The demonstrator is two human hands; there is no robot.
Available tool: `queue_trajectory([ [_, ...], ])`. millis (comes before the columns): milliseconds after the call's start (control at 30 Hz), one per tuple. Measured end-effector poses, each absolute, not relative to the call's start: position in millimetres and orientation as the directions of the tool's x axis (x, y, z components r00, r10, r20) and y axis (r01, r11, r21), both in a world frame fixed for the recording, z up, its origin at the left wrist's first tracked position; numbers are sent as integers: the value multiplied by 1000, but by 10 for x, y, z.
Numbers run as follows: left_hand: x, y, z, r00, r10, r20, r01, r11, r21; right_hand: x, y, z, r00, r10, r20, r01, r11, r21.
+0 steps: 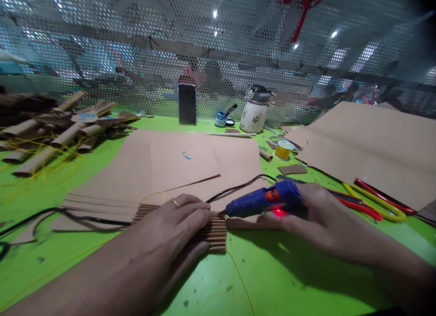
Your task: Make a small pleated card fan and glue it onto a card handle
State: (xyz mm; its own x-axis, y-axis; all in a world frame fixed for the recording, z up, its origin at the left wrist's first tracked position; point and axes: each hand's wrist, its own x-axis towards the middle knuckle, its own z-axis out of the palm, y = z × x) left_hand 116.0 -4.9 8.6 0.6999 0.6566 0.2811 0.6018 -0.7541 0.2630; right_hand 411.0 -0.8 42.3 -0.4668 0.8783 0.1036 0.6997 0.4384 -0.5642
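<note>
My right hand is wrapped round a blue hot glue gun with an orange part and a glowing red light. Its nozzle points left and touches or nearly touches the right end of a stack of accordion-pleated brown paper. Over that pleated paper lies my left hand, a ring on one finger, fingers on top and thumb at the near side, pressing the folds together. A thin yellow string comes out from under the pleats. Behind them lie large flat brown paper sheets.
A black cord crosses the sheets. Paper rolls with yellow string are piled left. At the back stand a phone, a blue jar and a white bottle. Yellow thread spool, scissors and large paper are right.
</note>
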Motion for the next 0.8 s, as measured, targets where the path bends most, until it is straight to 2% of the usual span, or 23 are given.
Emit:
queue_trajectory([
  [233,1157,-52,88,705,615,353,573,-787,227,4152,-22,448,-487,864,129,687,470,-555],
  [400,1153,-39,72,700,618,357,570,-785,242,4166,-13,431,-484,868,109,698,459,-549],
  [667,1134,-50,50,693,633,345,607,-770,194,4053,-28,448,-481,868,127,679,460,-572],
  [800,1151,-38,56,689,645,331,608,-763,220,4022,-27,424,-483,861,160,672,482,-562],
])
